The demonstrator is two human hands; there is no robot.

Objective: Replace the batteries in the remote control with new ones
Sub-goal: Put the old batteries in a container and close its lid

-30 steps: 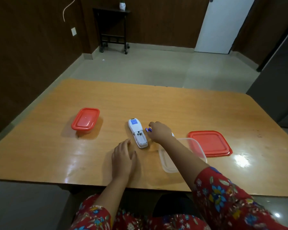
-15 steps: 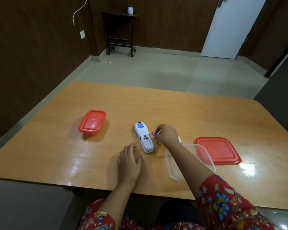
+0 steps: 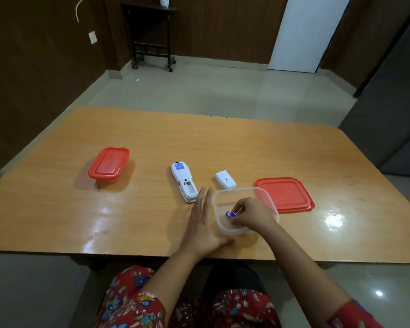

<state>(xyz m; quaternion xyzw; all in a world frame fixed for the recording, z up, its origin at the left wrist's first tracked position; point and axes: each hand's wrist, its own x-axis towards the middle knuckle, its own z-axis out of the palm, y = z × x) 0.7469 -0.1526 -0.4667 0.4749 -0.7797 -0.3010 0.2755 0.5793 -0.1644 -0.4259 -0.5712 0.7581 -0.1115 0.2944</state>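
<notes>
A white remote control (image 3: 184,182) lies face down on the wooden table (image 3: 152,138), its battery compartment open and looking empty. Its white battery cover (image 3: 225,179) lies to the right of it. My right hand (image 3: 252,215) is inside a clear plastic container (image 3: 264,197) and pinches a blue battery (image 3: 230,214) low over its bottom. My left hand (image 3: 202,227) rests flat on the table with straight fingers, against the container's left side.
A red lid (image 3: 285,194) lies right of the clear container. A small container with a red lid (image 3: 109,165) stands at the left. The table's near edge runs just below my hands.
My right hand carried the blue battery from beside the remote back into the clear container, uncovering the battery cover. My left hand slid right to the container's side. The camera tilted.
</notes>
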